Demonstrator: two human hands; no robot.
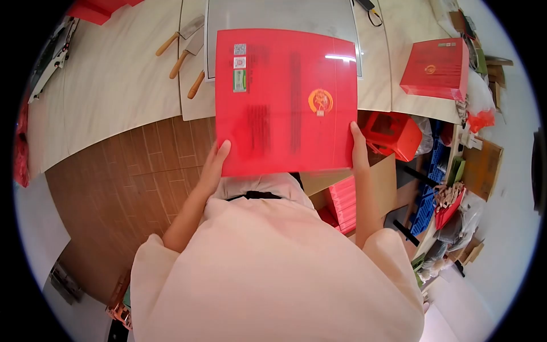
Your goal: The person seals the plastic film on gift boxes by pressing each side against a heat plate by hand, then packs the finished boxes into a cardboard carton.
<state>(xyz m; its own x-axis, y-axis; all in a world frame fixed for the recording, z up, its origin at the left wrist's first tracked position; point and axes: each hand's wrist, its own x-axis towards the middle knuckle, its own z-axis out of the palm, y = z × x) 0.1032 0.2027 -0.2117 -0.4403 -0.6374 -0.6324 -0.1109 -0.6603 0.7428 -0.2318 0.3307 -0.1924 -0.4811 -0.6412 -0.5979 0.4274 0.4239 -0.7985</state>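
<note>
Between my two hands is a large flat red gift box point(273, 131), held up in front of my body over the table's near edge. Printed on it are a gold round emblem, dark text lines and a few square labels with a code; its surface looks glossy. My left hand point(219, 157) grips the lower left edge, its thumb on the face. On the right edge, near the lower corner, my right hand point(358, 142) holds with its thumb showing. The other fingers of both hands are hidden behind the box.
Wooden-handled knives point(181, 60) lie beside a grey board point(279, 14). Another red box point(436, 68) sits at the table's right. Below it are a red plastic stool point(393, 135) and an open carton point(384, 182) with red boxes point(343, 204). Cluttered shelving lines the right.
</note>
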